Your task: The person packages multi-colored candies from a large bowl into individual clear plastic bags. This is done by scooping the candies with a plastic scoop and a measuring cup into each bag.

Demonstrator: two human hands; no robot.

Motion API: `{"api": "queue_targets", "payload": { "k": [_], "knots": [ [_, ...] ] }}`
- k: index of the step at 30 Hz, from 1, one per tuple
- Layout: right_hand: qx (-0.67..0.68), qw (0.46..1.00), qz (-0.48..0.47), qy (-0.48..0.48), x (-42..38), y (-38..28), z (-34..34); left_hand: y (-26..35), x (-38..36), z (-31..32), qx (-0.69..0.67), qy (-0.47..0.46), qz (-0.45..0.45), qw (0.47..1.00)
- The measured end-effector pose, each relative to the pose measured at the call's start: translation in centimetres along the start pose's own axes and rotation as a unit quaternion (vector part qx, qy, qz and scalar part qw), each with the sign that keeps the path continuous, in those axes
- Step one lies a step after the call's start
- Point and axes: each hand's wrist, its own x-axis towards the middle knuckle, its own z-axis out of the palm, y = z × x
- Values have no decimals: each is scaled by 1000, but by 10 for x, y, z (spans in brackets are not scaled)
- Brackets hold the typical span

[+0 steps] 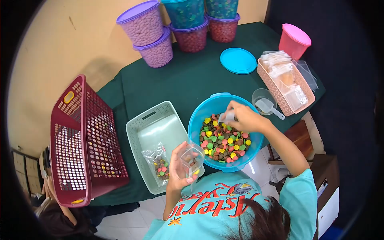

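My left hand [176, 170] is wrapped round a clear plastic cup [191, 155], which has a few coloured candies showing inside. It is between the pale green tray and the blue tub. My right hand [243, 117] reaches into the blue tub [195, 116], its fingers closed on a small translucent scoop [227, 117]. The scoop rests among brown, yellow, green and pink button-shaped candies [226, 144]. In the pale green tray [154, 116] lies a clear bag [160, 166] partly filled with the same candies.
A maroon basket [86, 120] of filled packs stands left. Lidded tubs [152, 48] are stacked at the back, near a blue lid [239, 61]. Right are a peach basket [306, 86] of clear bags, a white scoop [270, 108] and a pink tub [294, 40]. Another person [60, 216] is lower left.
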Motion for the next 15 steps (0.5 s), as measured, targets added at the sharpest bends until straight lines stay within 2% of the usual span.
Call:
{"api": "queue_targets", "payload": {
  "k": [3,4,6,8,10,12,14,15],
  "knots": [
    [-57,991,27,116,2,1,2,-5,3,-3,-33,-9,14,999],
    [-60,991,31,119,2,6,9,-6,3,-3,-46,-13,18,999],
    [-85,993,57,61,6,14,22,-5,4,-2,-51,-16,16,998],
    [-79,993,30,82,5,19,18,-3,5,0,-56,-14,14,998],
    [45,997,48,47,5,7,-4,0,6,1,-47,-14,1,999],
    [35,996,73,40,6,7,-1,-1,5,-1,-52,-12,3,999],
    [-63,993,99,0,10,17,9,-2,3,-2,-55,-10,5,998],
    [-64,993,94,-3,10,17,7,-2,3,-2,-39,-16,6,999]
  ]
}}
